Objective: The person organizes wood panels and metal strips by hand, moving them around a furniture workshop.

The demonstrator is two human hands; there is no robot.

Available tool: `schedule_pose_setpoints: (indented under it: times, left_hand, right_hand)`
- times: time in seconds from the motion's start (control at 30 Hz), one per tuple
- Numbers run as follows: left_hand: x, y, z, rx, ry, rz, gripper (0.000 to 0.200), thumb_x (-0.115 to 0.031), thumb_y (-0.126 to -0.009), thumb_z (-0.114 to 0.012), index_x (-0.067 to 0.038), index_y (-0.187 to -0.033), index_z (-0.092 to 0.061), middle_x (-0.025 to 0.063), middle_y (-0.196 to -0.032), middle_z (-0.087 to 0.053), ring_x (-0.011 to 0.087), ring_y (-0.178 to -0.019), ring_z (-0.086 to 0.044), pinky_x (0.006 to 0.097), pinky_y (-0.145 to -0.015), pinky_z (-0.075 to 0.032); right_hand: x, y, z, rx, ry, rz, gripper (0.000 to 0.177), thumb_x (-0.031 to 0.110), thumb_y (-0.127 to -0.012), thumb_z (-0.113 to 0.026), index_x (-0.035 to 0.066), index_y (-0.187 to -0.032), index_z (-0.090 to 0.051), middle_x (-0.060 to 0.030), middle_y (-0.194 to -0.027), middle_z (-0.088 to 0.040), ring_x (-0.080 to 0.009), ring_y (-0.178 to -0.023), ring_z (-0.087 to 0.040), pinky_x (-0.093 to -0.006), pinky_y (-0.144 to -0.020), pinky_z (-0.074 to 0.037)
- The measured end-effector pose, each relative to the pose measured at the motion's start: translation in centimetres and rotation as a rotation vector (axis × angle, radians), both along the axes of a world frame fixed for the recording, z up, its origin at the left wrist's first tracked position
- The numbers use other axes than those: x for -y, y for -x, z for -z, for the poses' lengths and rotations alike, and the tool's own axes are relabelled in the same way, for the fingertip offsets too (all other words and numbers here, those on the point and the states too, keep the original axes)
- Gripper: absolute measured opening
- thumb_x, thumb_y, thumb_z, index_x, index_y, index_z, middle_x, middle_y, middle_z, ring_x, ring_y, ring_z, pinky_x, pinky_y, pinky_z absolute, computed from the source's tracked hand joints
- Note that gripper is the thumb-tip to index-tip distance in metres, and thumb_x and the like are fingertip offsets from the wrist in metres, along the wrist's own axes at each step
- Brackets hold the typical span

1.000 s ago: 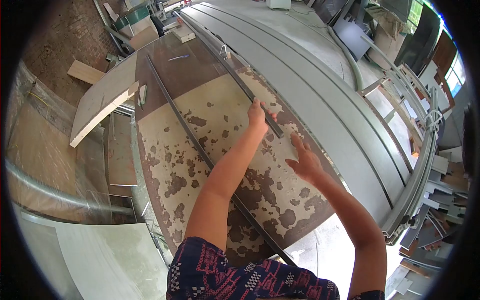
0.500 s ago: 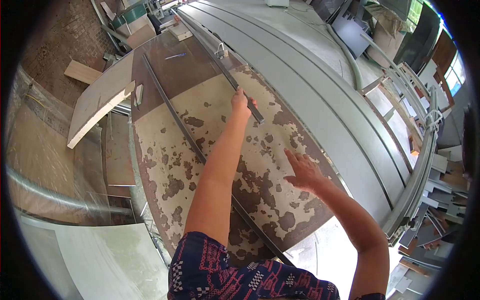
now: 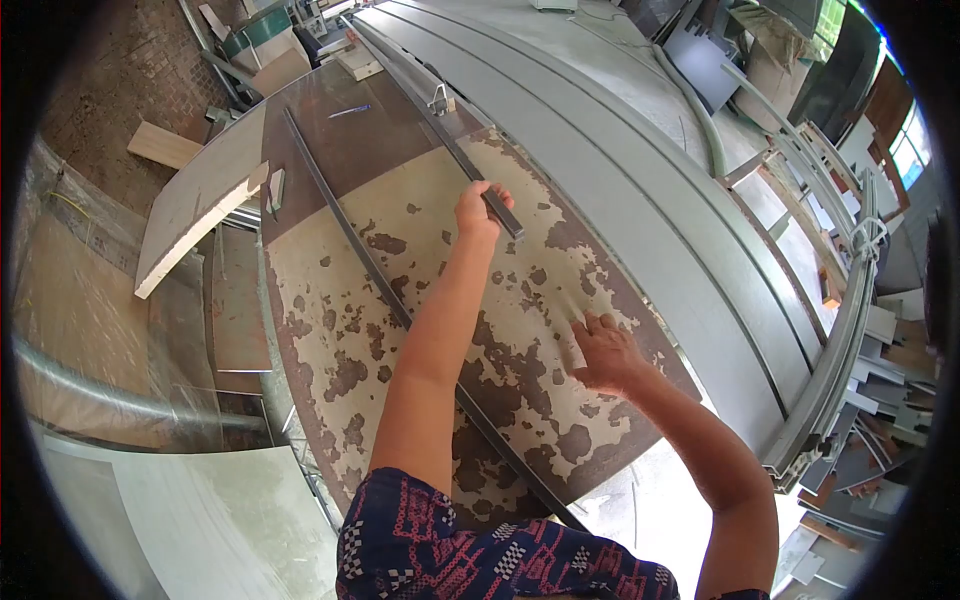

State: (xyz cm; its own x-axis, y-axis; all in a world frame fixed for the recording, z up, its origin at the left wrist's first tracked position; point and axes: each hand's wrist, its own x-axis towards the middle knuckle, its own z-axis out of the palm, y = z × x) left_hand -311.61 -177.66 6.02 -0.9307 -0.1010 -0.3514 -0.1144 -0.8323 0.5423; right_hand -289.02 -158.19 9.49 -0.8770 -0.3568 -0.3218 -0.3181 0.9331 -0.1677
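My left hand [image 3: 478, 208], arm stretched far forward, is wrapped round a long dark square metal bar [image 3: 456, 155] near its close end. That end sticks out a little past my fingers, and the bar runs away toward the far side of the worktop. My right hand [image 3: 608, 352] hovers low over the right part of the patchy worktop [image 3: 350, 270], fingers apart and slightly blurred. A second dark metal bar [image 3: 345, 222] lies lengthwise across the surface, passing beneath my left forearm.
A blue pen [image 3: 350, 110] lies on the worktop's brown far part, with a wooden block [image 3: 360, 62] beyond. Along the right runs a long grey grooved table [image 3: 640, 200], a metal rail [image 3: 850, 330] at its outer side. A pale board [image 3: 195, 215] stands at the left.
My left hand has turned and its fingers now wrap over the bar, whose close end has shifted slightly up and left. My right hand has moved slightly, its fingers less stretched.
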Motion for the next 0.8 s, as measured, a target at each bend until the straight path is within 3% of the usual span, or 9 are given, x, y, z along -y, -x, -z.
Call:
schedule_pose_setpoints:
  times: [0.07, 0.17, 0.27, 0.47, 0.57, 0.8]
  left_hand:
    - [-0.4, -1.8, -1.1, 0.04, 0.024, 0.078, 0.028, -0.018, -0.089, -0.048, -0.002, -0.11, -0.037, 0.0146, -0.092, -0.053, 0.0292, -0.068, -0.058, 0.0424, -0.057, -0.048]
    - [-1.2, -3.9, -1.9, -0.042, 0.07, 0.219, 0.034, -0.024, -0.092, -0.046, -0.012, -0.121, -0.032, 0.0136, -0.1, -0.052, 0.031, -0.073, -0.06, 0.0418, -0.059, -0.048]
    - [-1.6, -4.0, -1.4, -0.089, 0.085, 0.275, 0.033, -0.026, -0.095, -0.039, -0.024, -0.125, -0.027, 0.013, -0.094, -0.054, 0.0257, -0.066, -0.058, 0.0399, -0.055, -0.047]
    - [-1.7, -1.7, -1.0, -0.03, 0.232, 0.178, 0.031, -0.027, -0.097, -0.033, -0.025, -0.127, -0.024, 0.0113, -0.078, -0.056, 0.0185, -0.051, -0.049, 0.0374, -0.045, -0.042]
    - [-0.9, -0.1, -0.9, -0.053, 0.255, 0.184, 0.046, -0.026, -0.097, -0.03, -0.029, -0.138, -0.009, 0.0118, -0.073, -0.054, 0.0193, -0.049, -0.047, 0.038, -0.044, -0.041]
    - [1.6, 3.6, -0.5, -0.043, 0.265, 0.163, 0.042, -0.024, -0.096, -0.031, -0.023, -0.134, -0.014, 0.0132, -0.07, -0.053, 0.0199, -0.046, -0.046, 0.0381, -0.041, -0.039]
  right_hand:
    - [0.2, 0.0, -0.3, 0.017, -0.01, 0.004, 0.076, 0.031, -0.071, -0.069, 0.001, -0.132, -0.034, -0.0237, -0.137, -0.031, -0.0349, -0.126, -0.031, -0.0414, -0.102, -0.033]
    - [0.4, 0.2, -0.8, 0.051, -0.022, 0.0, 0.077, 0.03, -0.07, -0.069, 0.0, -0.132, -0.034, -0.0237, -0.137, -0.031, -0.0348, -0.126, -0.031, -0.042, -0.101, -0.033]
    - [0.6, 0.3, -0.5, 0.048, -0.036, -0.013, 0.076, 0.029, -0.07, -0.069, -0.001, -0.131, -0.035, -0.0238, -0.135, -0.033, -0.0345, -0.125, -0.033, -0.042, -0.1, -0.034]
    - [1.2, 0.8, -0.2, 0.057, -0.112, -0.033, 0.074, 0.031, -0.07, -0.07, -0.005, -0.126, -0.038, -0.0236, -0.126, -0.041, -0.0332, -0.118, -0.038, -0.04, -0.097, -0.037]
    - [1.7, 1.1, -0.9, 0.107, -0.155, -0.038, 0.076, 0.033, -0.069, -0.072, -0.007, -0.124, -0.038, -0.0237, -0.123, -0.042, -0.0331, -0.116, -0.039, -0.0396, -0.097, -0.037]
    - [2.0, 1.1, -0.9, 0.103, -0.173, -0.063, 0.081, 0.033, -0.068, -0.073, -0.011, -0.124, -0.035, -0.0274, -0.124, -0.042, -0.0356, -0.118, -0.038, -0.0414, -0.097, -0.037]
